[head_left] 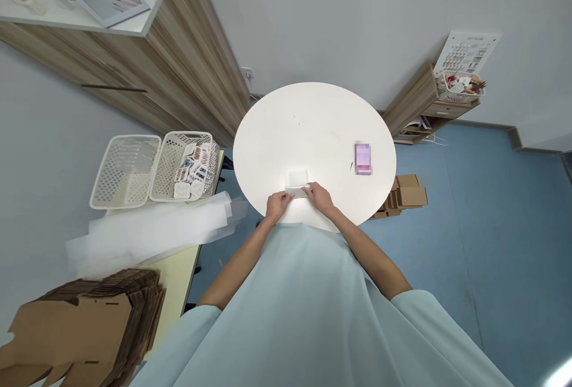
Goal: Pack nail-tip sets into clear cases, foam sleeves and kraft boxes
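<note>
A small white folded piece (298,178), which may be a thin sheet or a flat box, lies near the front edge of the white oval table (313,118). Its near part is bent up like a flap. My left hand (277,203) pinches the lower left corner of that flap between thumb and fingers. At its right end, my right hand (319,197) grips the upper edge, fingers curled. Both hands rest close to the tabletop, only a short gap apart. The piece's exact kind is too small to make out.
A phone-like object with a blurred screen (363,158) lies on the table's right side. To the left, a side table bears white baskets (127,172), rolled translucent sheeting (161,229) and stacked flat cardboard boxes (89,327). More cardboard boxes (411,191) stand on the floor at right.
</note>
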Tool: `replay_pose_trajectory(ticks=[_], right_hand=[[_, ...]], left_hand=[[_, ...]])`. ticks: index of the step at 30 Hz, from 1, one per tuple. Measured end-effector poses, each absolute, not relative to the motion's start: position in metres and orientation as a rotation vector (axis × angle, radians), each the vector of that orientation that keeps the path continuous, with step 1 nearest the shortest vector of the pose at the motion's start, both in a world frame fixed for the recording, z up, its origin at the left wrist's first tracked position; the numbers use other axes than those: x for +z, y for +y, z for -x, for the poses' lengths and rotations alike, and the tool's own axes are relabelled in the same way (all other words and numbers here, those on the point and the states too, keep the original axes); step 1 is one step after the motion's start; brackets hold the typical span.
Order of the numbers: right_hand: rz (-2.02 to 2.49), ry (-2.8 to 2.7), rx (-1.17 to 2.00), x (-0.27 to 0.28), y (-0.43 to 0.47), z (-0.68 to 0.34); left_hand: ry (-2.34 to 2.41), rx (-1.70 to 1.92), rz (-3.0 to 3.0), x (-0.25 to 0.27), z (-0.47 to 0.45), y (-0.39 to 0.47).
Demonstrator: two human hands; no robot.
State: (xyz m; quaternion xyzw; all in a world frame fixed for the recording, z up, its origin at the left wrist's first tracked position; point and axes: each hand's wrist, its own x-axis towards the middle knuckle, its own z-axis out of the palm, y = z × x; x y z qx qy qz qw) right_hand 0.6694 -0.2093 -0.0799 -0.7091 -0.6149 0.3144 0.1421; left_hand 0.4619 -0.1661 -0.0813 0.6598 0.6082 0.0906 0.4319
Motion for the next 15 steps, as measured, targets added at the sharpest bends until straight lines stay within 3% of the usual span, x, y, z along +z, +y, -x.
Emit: replay_pose_trajectory(ticks=[9,15], right_hand=[[2.247,-1.709,0.825,-0.078,-0.176,-0.662],[1.863,-2.178,0.687,-0.076,-0.175,-0.66]], left_hand=[[1.693,0.067,-1.744,-0.078,-0.479,-0.151],[1.372,0.227,-2.099,-0.072,-0.493,-0.142]])
